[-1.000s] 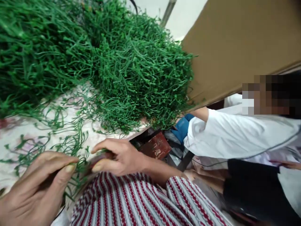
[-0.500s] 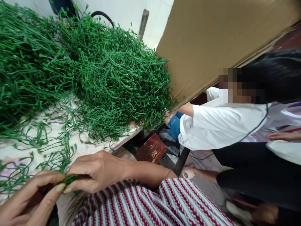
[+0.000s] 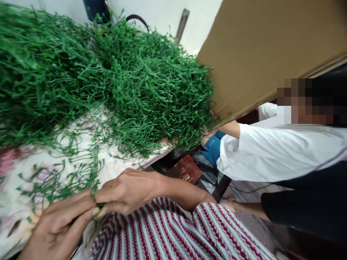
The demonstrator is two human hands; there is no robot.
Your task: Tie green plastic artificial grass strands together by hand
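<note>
My left hand (image 3: 63,220) and my right hand (image 3: 128,191) meet at the table's near edge, fingertips pinched together. Between them a small bit of green stem (image 3: 101,205) shows; the fingers hide most of it. Just beyond my hands, loose thin green stems with small branched tips (image 3: 73,180) lie scattered on the pale flowered cloth (image 3: 114,166). A large heap of the same stems (image 3: 157,94) rises behind, with more piled on the left. I cannot tell whether the stems are real or plastic.
A big cardboard sheet (image 3: 260,50) leans at the back right. Beside it sits a person in a white shirt (image 3: 271,151), one arm near the heap. A dark red box (image 3: 187,169) stands below the table edge. My striped garment (image 3: 162,231) covers my lap.
The view has shifted, so the scene sits farther right. Both hands remain together on the green stems, with less of the stems showing between the fingers.
</note>
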